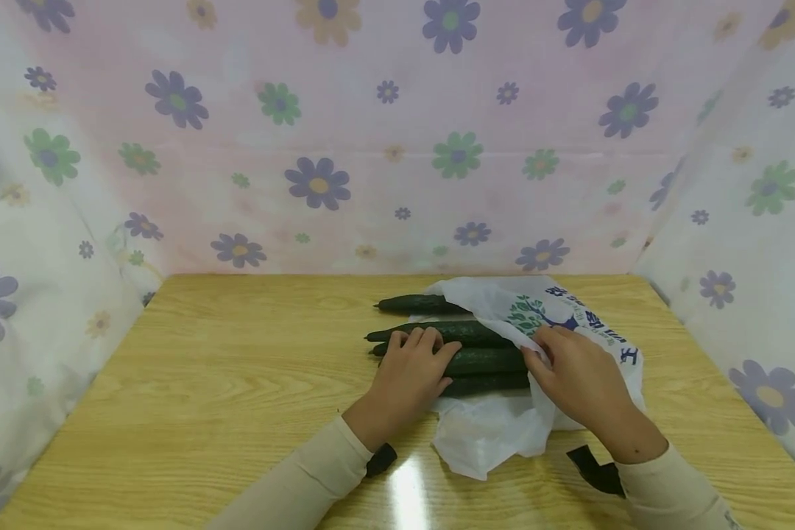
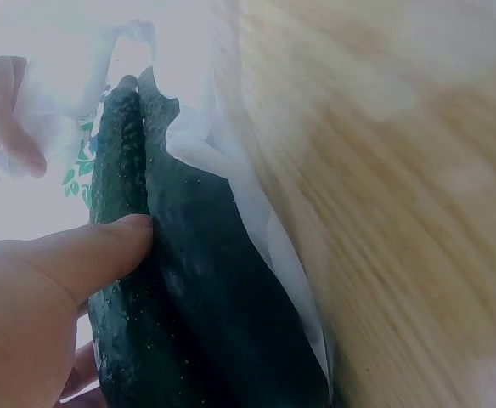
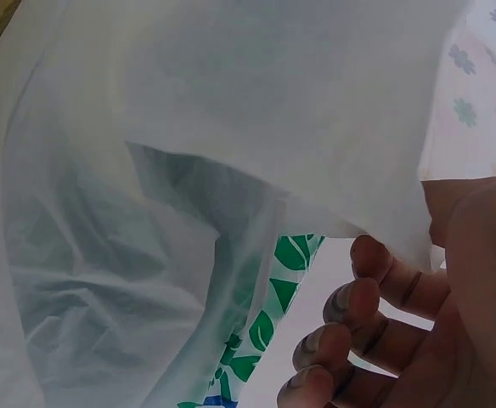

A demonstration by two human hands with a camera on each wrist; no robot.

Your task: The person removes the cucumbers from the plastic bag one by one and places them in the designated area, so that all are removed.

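Note:
Several dark green cucumbers lie side by side, partly inside a white plastic bag with green and blue print. My left hand grips one cucumber near its left end; the left wrist view shows the thumb along its bumpy skin, beside a second cucumber. My right hand pinches the edge of the bag's mouth between thumb and fingers. In the right wrist view the bag film hangs from that pinch. Another cucumber sits at the back, its tip poking out leftward. The bag hides the cucumbers' right ends.
A wood-grain table lies under everything. Flat black pieces are near the right forearm, with another black piece by the left wrist. Flower-printed fabric rises behind the table and on both sides.

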